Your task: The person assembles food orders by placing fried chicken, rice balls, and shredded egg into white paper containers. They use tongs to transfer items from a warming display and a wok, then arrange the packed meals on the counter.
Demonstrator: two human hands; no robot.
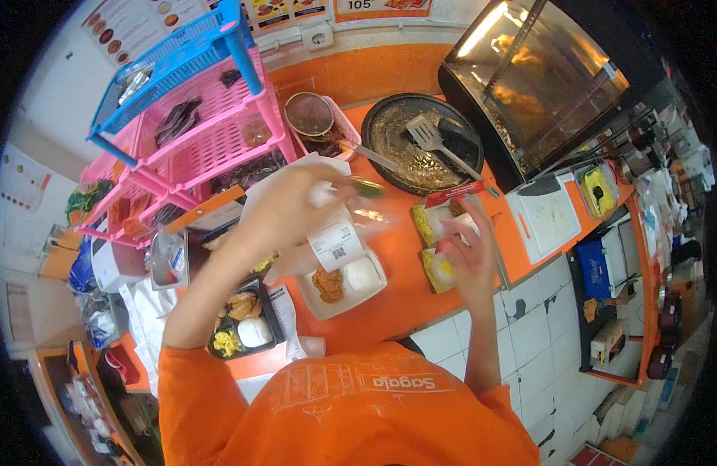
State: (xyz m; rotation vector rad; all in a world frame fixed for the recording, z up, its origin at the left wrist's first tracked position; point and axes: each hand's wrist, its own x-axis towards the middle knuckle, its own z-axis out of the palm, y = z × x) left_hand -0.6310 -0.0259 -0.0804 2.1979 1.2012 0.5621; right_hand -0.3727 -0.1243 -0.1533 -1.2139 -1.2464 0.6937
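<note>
My left hand (303, 201) is blurred, its fingers on shiny plastic packets (370, 204) that blur along with it. What the packets contain is unclear. Below it, a printed receipt (335, 242) lies over the lined white box (367, 298), which holds fried chicken (328, 285) and a mound of white rice (361, 274). My right hand (470, 250) has its fingers apart, over or beside two small food boxes (431, 274). Yellow food and rice show in them, and a red card (454, 194) stands at the far one; the hand partly covers both.
A black tray (271, 309) with rice, egg and chicken sits at the left. Behind are pink and blue racks (213, 128), a strainer (309, 115) and a round black pan (387, 125) bearing a spatula (425, 134). A lit display case (527, 76) and a white cutting board (545, 218) stand right.
</note>
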